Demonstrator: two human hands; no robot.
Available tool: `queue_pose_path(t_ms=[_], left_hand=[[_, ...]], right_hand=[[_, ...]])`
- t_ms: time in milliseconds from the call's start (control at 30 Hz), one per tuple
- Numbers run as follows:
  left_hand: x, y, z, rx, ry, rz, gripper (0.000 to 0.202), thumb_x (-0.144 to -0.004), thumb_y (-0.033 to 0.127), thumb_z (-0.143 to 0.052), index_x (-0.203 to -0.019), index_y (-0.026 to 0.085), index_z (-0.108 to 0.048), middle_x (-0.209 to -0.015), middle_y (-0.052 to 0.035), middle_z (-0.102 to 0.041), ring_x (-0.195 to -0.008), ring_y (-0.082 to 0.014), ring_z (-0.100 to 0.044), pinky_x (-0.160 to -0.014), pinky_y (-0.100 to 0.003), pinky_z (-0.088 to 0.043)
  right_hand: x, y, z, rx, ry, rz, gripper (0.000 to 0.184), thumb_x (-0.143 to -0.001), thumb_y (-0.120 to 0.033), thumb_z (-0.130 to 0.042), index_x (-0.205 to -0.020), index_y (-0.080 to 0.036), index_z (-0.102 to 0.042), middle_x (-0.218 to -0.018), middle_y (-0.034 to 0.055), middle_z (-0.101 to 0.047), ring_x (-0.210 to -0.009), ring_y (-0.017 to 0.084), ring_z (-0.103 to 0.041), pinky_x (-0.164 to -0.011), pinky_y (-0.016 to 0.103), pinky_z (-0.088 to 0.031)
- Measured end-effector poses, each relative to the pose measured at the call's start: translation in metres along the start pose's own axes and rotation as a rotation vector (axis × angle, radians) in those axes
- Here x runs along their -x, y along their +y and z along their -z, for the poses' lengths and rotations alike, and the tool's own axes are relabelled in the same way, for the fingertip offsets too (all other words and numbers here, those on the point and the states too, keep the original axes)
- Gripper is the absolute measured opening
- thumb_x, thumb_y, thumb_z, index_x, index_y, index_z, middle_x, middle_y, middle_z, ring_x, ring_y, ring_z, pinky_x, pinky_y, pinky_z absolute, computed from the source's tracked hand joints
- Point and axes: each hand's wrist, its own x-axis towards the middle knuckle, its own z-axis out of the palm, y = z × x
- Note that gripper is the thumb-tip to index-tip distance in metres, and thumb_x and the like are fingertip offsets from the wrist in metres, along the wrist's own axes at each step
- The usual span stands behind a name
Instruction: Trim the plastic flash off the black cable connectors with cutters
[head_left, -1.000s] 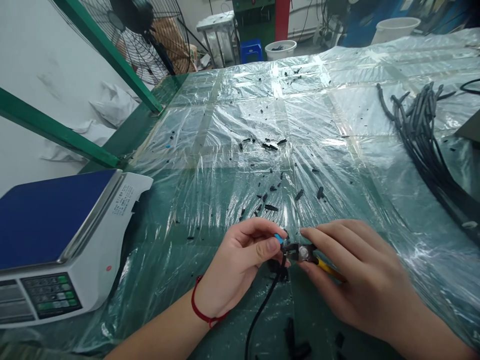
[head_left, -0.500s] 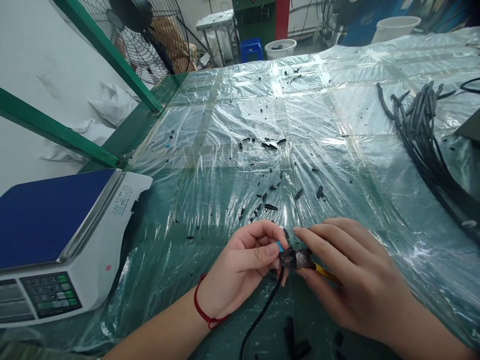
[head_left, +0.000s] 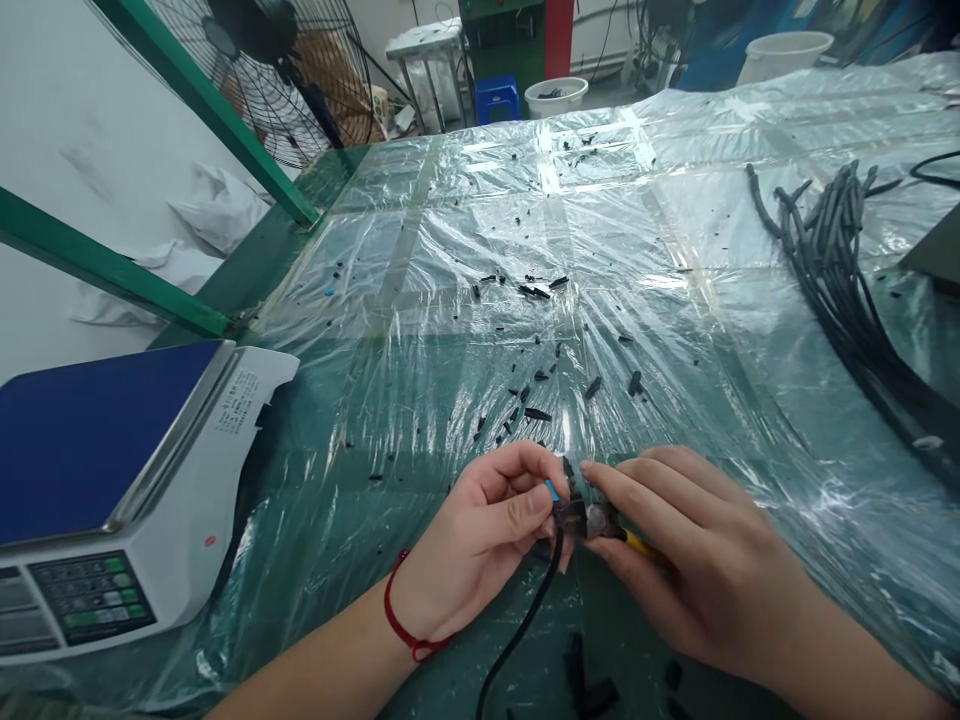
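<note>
My left hand [head_left: 510,530], with a red cord on the wrist, pinches the end of a black cable [head_left: 523,625] that hangs down toward me. A small blue piece [head_left: 553,490] shows at its thumb tip. In my right hand [head_left: 697,540] is a pair of pliers or cutters with a yellow grip [head_left: 646,548], the fingers closed about the handles. The dark metal head of the tool [head_left: 589,518] lies against the cable end, beside my left fingertips. Exactly what the jaws close on is hidden.
A scale [head_left: 142,490] stands at the left. Black scraps [head_left: 536,413] are scattered over the plastic-covered table [head_left: 360,390]. A bundle of dark cables [head_left: 847,270] lies at the right. Beyond the table are a fan [head_left: 262,60], a blue stool [head_left: 497,100] and a white bucket [head_left: 556,97].
The view has shifted slightly. Both hands keep nearly the same pose, with the tool still at the cable end; nothing is visibly let go or taken up.
</note>
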Motion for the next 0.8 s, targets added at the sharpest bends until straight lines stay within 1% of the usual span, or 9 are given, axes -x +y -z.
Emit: queue_pose_path(t_ms=[133,233,367,533,667,733,800], left_hand=[[-0.0001,0.0020,0.0001,-0.011,0.014,-0.009,0.010,-0.091,0.022,-0.072,-0.091,0.013,-0.067,-0.075,-0.0019,-0.058,-0.064,-0.0124,-0.063,-0.061,-0.022,-0.056],[-0.0004,0.0027,0.0007,-0.016,0.014,-0.015,0.010,-0.091,0.022,-0.072,-0.091,0.013,-0.068,-0.077,-0.0020,-0.058,-0.064,-0.0122,-0.064,-0.061,-0.022,-0.055],[0.0001,0.0011,0.0017,-0.020,0.016,-0.016,0.010,-0.092,0.022,-0.071,-0.093,0.013,-0.068,-0.076,-0.0021,-0.059,-0.063,-0.0120,-0.064,-0.061,-0.022,-0.056],[0.0007,-0.0012,0.0014,-0.003,0.016,-0.017,0.010,-0.093,0.023,-0.069,-0.093,0.013,-0.067,-0.076,-0.0018,-0.059,-0.063,-0.0116,-0.063,-0.060,-0.021,-0.055],[0.0004,0.0005,0.0004,0.003,0.016,-0.020,0.011,-0.092,0.024,-0.071,-0.092,0.014,-0.067,-0.074,-0.0019,-0.059,-0.062,-0.0121,-0.063,-0.059,-0.021,-0.054],[0.0005,0.0020,0.0004,-0.001,0.014,-0.023,0.011,-0.091,0.024,-0.072,-0.092,0.014,-0.067,-0.074,-0.0020,-0.059,-0.063,-0.0123,-0.063,-0.060,-0.021,-0.055],[0.0010,0.0033,0.0011,-0.014,0.016,-0.023,0.010,-0.092,0.024,-0.071,-0.092,0.014,-0.068,-0.075,-0.0017,-0.058,-0.064,-0.0121,-0.063,-0.061,-0.022,-0.055]], right_hand=[[0.0005,-0.0006,-0.0020,0.000,0.000,0.002,0.029,-0.099,-0.024,-0.058,-0.124,-0.010,-0.059,-0.089,0.0094,-0.065,-0.078,0.023,-0.056,-0.067,0.039,-0.044],[0.0002,-0.0013,-0.0027,0.006,0.007,0.016,0.024,-0.099,-0.024,-0.058,-0.119,-0.010,-0.059,-0.082,0.0076,-0.063,-0.072,0.022,-0.054,-0.062,0.037,-0.042],[-0.0016,-0.0026,-0.0019,0.022,0.027,0.035,0.022,-0.099,-0.023,-0.057,-0.116,-0.009,-0.060,-0.080,0.0074,-0.063,-0.070,0.021,-0.054,-0.060,0.036,-0.040],[-0.0023,-0.0038,-0.0026,0.030,0.073,0.059,0.018,-0.097,-0.019,-0.059,-0.112,-0.009,-0.061,-0.080,0.0079,-0.064,-0.069,0.020,-0.055,-0.060,0.036,-0.042],[-0.0010,-0.0017,-0.0030,0.005,0.129,0.024,0.019,-0.098,-0.020,-0.058,-0.113,-0.009,-0.061,-0.082,0.0082,-0.066,-0.074,0.021,-0.057,-0.064,0.036,-0.045],[-0.0011,-0.0001,-0.0021,0.013,0.138,0.020,0.024,-0.097,-0.020,-0.059,-0.118,-0.009,-0.061,-0.091,0.0102,-0.067,-0.083,0.022,-0.059,-0.072,0.038,-0.048],[-0.0018,0.0009,-0.0010,0.033,0.119,0.020,0.030,-0.095,-0.021,-0.062,-0.123,-0.010,-0.060,-0.101,0.0119,-0.068,-0.094,0.025,-0.059,-0.083,0.041,-0.048]])
